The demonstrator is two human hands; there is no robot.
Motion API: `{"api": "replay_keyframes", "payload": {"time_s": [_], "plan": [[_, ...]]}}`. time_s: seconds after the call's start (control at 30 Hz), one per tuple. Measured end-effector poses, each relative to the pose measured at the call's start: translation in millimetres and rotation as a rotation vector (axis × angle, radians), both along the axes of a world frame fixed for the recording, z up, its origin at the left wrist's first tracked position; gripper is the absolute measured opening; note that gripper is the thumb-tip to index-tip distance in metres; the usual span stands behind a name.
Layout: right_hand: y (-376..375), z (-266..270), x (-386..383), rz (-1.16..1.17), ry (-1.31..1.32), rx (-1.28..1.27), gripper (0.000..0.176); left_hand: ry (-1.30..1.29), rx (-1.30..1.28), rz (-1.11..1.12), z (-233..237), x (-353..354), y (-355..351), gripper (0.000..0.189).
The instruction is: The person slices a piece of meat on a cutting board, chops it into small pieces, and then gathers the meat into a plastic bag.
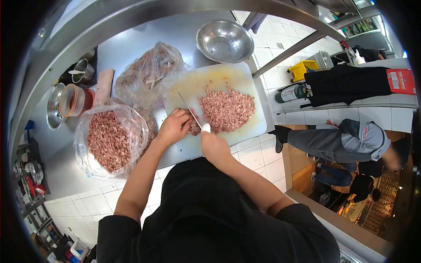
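Observation:
My right hand (215, 147) is closed round the white handle of a knife (189, 108), its thin blade pointing away from me over the cutting board (254, 81). Just left of the blade, my left hand (173, 128) has its fingers curled down on a small piece of meat (194, 127), partly hidden by the fingers. A heap of chopped meat (228, 109) lies on the board right of the knife. Beside my left forearm, an open clear plastic bag (140, 125) holds more chopped meat. Farther back, another plastic bag (151, 65) with meat overlaps the board's left edge.
A metal colander (224, 41) stands behind the board. Left on the steel table (57, 162) are a long pale slab (104, 85), a plastic tub (72, 100) and metal bowls. A metal rail (289, 55) crosses at right; a person in grey (351, 140) stands beyond.

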State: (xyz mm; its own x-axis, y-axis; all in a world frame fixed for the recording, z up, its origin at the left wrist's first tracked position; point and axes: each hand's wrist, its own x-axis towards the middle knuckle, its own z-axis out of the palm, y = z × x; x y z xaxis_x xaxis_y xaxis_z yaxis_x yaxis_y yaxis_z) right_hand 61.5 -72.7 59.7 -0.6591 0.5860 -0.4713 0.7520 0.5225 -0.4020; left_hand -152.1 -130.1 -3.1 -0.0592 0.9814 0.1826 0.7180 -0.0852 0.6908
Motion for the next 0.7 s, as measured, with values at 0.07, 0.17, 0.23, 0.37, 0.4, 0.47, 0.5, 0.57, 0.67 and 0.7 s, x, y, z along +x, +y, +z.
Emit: {"api": "replay_keyframes", "payload": {"time_s": [0.07, 0.17, 0.23, 0.37, 0.4, 0.47, 0.5, 0.57, 0.67, 0.7], "plan": [[16, -12, -16, -0.049, 0.033, -0.008, 0.022, -0.011, 0.016, -0.014, 2, 0, -1, 0.018], [27, 21, -21, -0.034, 0.096, -0.014, 0.022, 0.011, -0.005, -0.014, 7, -4, 1, 0.017], [22, 31, -17, 0.0, 0.077, -0.04, 0.022, 0.014, -0.003, -0.035, 3, -4, -3, 0.017], [10, -9, -21, -0.037, 0.036, -0.023, 0.021, 0.014, -0.014, -0.048, -4, -11, -2, 0.019], [9, -8, -26, -0.036, 0.061, -0.001, 0.021, 0.013, -0.003, -0.061, -4, -11, -2, 0.02], [23, -7, -22, -0.049, 0.133, -0.025, 0.02, 0.007, 0.005, -0.08, -6, -8, -7, 0.021], [34, 1, -22, -0.06, 0.214, -0.039, 0.021, 0.009, 0.015, -0.077, -7, -9, -6, 0.021], [18, -1, -13, -0.03, 0.211, -0.022, 0.026, 0.015, 0.026, -0.073, -7, -13, -4, 0.02], [1, -49, -18, -0.114, 0.213, 0.051, 0.03, -0.003, 0.035, -0.064, -7, -12, -2, 0.017], [13, -44, -24, -0.112, 0.212, 0.052, 0.03, -0.009, 0.011, -0.058, -5, -13, -1, 0.018]]}}
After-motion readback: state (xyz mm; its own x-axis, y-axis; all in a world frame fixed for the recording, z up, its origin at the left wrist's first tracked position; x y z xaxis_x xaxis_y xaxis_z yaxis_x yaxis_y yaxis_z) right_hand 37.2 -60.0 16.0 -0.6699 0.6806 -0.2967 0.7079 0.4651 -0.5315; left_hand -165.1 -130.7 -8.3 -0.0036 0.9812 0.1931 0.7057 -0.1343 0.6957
